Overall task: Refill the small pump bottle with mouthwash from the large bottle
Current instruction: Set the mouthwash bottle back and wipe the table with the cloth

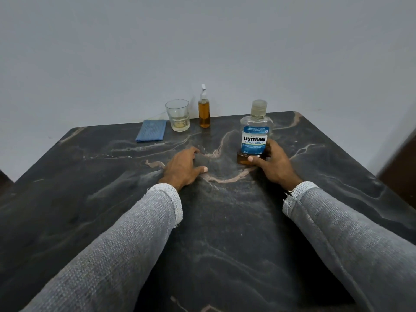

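The large Listerine bottle (255, 134) stands upright on the dark marble table (225, 221), capped, with a little amber liquid at its bottom. My right hand (273, 163) grips its base, thumb in front and fingers behind. The small pump bottle (204, 113), nearly full of amber liquid and with its white pump on, stands upright near the table's far edge, left of the large bottle. My left hand (183, 168) rests on the tabletop with fingers loosely bent, holding nothing, well short of the pump bottle.
A clear drinking glass (177, 115) with a little pale liquid stands left of the pump bottle. A folded blue cloth (151, 130) lies left of the glass. A plain wall rises right behind the table's far edge.
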### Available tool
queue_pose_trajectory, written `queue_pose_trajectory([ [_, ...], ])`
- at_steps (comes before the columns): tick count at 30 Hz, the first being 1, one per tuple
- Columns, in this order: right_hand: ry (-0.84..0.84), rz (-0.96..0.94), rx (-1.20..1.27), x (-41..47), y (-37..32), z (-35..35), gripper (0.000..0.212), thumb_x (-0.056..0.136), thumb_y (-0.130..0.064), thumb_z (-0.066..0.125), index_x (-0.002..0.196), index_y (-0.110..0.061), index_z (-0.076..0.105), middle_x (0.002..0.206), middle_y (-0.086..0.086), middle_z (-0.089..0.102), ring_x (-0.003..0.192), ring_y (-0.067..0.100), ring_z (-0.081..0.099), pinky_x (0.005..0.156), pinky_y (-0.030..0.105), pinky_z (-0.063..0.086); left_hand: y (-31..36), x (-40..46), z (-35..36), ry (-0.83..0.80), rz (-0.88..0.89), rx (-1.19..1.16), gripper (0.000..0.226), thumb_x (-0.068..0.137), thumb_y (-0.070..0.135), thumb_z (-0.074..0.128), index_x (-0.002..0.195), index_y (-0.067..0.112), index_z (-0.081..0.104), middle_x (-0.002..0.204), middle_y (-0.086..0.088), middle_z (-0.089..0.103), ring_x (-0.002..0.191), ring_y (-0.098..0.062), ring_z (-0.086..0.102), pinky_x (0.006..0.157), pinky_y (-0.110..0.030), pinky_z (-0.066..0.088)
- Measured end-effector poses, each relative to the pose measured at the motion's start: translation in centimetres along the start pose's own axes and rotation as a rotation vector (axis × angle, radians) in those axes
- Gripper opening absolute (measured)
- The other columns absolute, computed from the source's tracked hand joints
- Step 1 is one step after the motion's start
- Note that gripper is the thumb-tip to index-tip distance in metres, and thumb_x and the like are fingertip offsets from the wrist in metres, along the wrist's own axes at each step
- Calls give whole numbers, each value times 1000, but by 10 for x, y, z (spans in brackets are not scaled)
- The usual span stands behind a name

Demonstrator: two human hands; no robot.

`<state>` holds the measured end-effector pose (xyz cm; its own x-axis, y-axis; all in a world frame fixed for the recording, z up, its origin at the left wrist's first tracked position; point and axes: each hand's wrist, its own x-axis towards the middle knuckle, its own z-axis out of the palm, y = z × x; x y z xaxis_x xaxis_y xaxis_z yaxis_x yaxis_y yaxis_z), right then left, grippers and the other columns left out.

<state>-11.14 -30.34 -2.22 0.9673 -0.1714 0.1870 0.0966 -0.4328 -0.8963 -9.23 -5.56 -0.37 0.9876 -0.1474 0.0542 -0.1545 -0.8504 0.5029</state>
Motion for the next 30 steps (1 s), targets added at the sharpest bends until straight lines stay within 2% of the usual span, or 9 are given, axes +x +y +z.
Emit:
queue_pose_trajectory([
  [4, -31, 4, -38, 43, 4, 11, 57, 82, -19, 76, 131, -14, 46, 134, 5, 57, 117, 16, 55, 102, 33, 45, -11, 34, -6, -31, -19, -8, 70, 76, 41, 78, 135, 21, 46, 135, -5, 56, 124, -26, 52, 105, -46, 43],
  [9, -59, -35, -111, 99, 8, 24, 57, 85, -21, 73, 133, -12, 45, 136, 4, 56, 112, 11, 51, 95, 24, 39, -22, 82, -11, -112, -14, 21, 79, 73, 46, 79, 139, 20, 43, 139, -6, 53, 125, -25, 51, 105, -43, 43],
  [14, -115, -55, -145, 151, 13, 31, 58, 86, -23, 70, 136, -12, 43, 132, -2, 53, 118, 10, 49, 94, 24, 37, -21, 120, -20, -265, 11, 131, 91, 71, 52, 78, 144, 19, 36, 145, -7, 47, 130, -27, 46, 107, -40, 40],
  [17, -147, -75, -165, 175, 16, 33, 58, 88, -22, 69, 137, -11, 43, 136, 2, 53, 114, 11, 49, 95, 24, 37, -21, 134, -21, -299, 29, 165, 94, 71, 52, 78, 147, 18, 34, 149, -7, 43, 134, -27, 42, 108, -39, 37],
  [20, -190, -86, -178, 196, 18, 34, 58, 86, -25, 71, 136, -10, 45, 130, -2, 55, 116, 13, 52, 96, 25, 38, -23, 140, -21, -322, 53, 196, 96, 70, 53, 78, 148, 19, 33, 151, -7, 40, 136, -27, 40, 110, -39, 36],
  [25, -278, -74, -159, 221, 21, 31, 63, 82, -29, 74, 137, -13, 47, 135, 2, 58, 123, 18, 55, 110, 42, 40, -24, 141, -19, -330, 85, 236, 92, 71, 54, 76, 146, 20, 36, 148, -7, 41, 134, -27, 41, 109, -39, 36],
  [30, -301, -68, -122, 232, 21, 33, 60, 84, -25, 73, 137, -13, 47, 136, 1, 58, 125, 16, 53, 112, 42, 37, -24, 141, -19, -333, 101, 244, 90, 71, 54, 75, 146, 20, 37, 147, -7, 42, 134, -26, 41, 108, -38, 36],
])
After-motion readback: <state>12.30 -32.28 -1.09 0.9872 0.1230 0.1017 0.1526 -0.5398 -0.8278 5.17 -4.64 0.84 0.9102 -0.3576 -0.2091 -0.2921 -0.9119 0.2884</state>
